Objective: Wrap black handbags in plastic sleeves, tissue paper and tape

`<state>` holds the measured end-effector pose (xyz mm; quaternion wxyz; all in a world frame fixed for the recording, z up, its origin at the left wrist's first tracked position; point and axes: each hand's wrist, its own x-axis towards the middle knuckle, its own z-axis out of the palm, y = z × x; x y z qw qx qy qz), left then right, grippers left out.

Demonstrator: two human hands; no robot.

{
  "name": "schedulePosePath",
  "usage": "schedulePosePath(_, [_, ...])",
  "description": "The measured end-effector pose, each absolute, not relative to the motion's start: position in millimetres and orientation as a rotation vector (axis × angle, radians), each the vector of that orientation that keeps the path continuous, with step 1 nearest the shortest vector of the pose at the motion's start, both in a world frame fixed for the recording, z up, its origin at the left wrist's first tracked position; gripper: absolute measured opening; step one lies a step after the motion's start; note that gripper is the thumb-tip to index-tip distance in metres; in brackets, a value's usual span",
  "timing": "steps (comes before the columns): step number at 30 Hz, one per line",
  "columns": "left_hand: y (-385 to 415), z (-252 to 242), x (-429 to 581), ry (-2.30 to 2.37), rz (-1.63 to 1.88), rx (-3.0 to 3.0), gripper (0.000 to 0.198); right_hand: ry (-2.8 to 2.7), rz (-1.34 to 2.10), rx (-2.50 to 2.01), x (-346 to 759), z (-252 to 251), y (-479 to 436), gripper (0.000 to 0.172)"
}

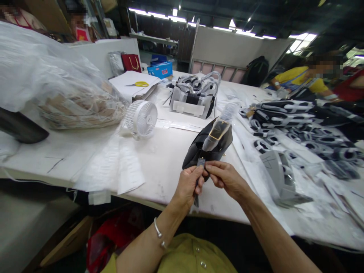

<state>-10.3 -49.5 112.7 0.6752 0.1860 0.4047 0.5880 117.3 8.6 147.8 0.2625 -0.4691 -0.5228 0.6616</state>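
A black handbag [191,151] lies on the table in front of me. Its strap has a gold-rimmed buckle [218,129] wrapped in clear and white film. At the bag's near edge, my left hand [191,182] is closed in a pinch on a dark strap [201,162] whose metal-looking end seems covered in film. My right hand [224,176] is closed against the same strap end from the right, thumb and forefinger together. What exactly lies between the right fingertips is hidden.
A white fan [142,118] stands to the left, beside a large plastic bag [82,102] of brown pieces. Yellow-handled scissors [139,84] lie on white sheets. Behind is a wrapped bag [189,100]; right, a tape dispenser [280,178] and piled film-wrapped straps [284,113]. A person in yellow works beyond.
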Motion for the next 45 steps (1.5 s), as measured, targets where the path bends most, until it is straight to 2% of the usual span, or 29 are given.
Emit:
schedulePosePath(3, [-47.0, 110.9, -13.0, 0.925, 1.337, 0.454, 0.045, -1.162, 2.105, -1.034, 121.0, 147.8, 4.2, 0.031])
schedulePosePath(7, [-44.8, 107.7, -15.9, 0.860, 1.279, 0.504, 0.046, -0.964, 2.275, -0.880, 116.3, 143.3, 3.3, 0.025])
schedulePosePath(11, [-46.4, 105.4, -17.9, 1.096, 1.309, 0.802, 0.039, -1.024, 2.254, -0.958, 112.3, 145.6, 7.7, 0.041])
schedulePosePath(14, [-47.7, 104.3, -19.5, 1.449, 1.360, 1.180, 0.032, -1.347, 2.003, -1.188, 113.8, 155.7, 9.7, 0.056])
schedulePosePath(16, [-47.4, 102.0, -20.1, 1.628, 1.380, 1.384, 0.030, -1.675, 1.595, -1.409, 116.4, 164.8, 7.7, 0.056])
schedulePosePath(19, [-46.5, 96.0, -20.1, 1.746, 1.369, 1.565, 0.028, -2.016, 0.769, -1.474, 119.3, 176.1, 0.3, 0.038])
schedulePosePath(21, [-46.4, 91.9, -19.6, 1.796, 1.350, 1.666, 0.027, -2.172, 0.452, -1.280, 118.0, 180.1, -4.6, 0.024])
schedulePosePath(22, [-46.6, 90.1, -19.3, 1.824, 1.340, 1.717, 0.027, -2.262, 0.371, -1.173, 116.0, 181.2, -6.1, 0.025])
schedulePosePath(25, [-47.6, 86.5, -18.7, 1.919, 1.300, 1.844, 0.027, -2.495, 0.217, -1.014, 106.7, 184.3, -6.0, 0.044])
schedulePosePath(27, [-48.0, 85.6, -18.7, 1.958, 1.267, 1.886, 0.026, -2.583, 0.190, -1.026, 101.3, 187.2, -3.1, 0.038])
schedulePosePath(30, [-48.9, 87.7, -19.9, 1.956, 1.259, 1.865, 0.026, -2.642, 0.262, -1.033, 100.0, 189.9, 2.5, 0.015])
schedulePosePath(31, [-49.5, 89.7, -20.9, 1.927, 1.276, 1.828, 0.027, -2.642, 0.290, -1.010, 101.6, 189.4, 4.5, 0.013])
schedulePosePath(34, [-51.5, 98.5, -26.2, 1.682, 1.313, 1.626, 0.030, -2.600, 0.384, -0.835, 110.8, 183.3, 12.8, 0.016])
schedulePosePath(39, [-48.4, 107.1, -39.0, 1.085, 1.145, 1.223, 0.034, -2.563, 0.564, -0.520, 127.4, 176.9, 36.8, 0.021])
schedulePosePath(42, [-42.1, 102.7, -41.1, 0.885, 1.159, 1.008, 0.039, -2.717, 0.341, -0.369, 135.6, 181.1, 48.6, 0.025])
schedulePosePath(45, [-38.4, 96.0, -38.2, 0.745, 1.220, 0.738, 0.043, -2.857, 0.000, -0.325, 147.5, 178.7, 48.0, 0.040])
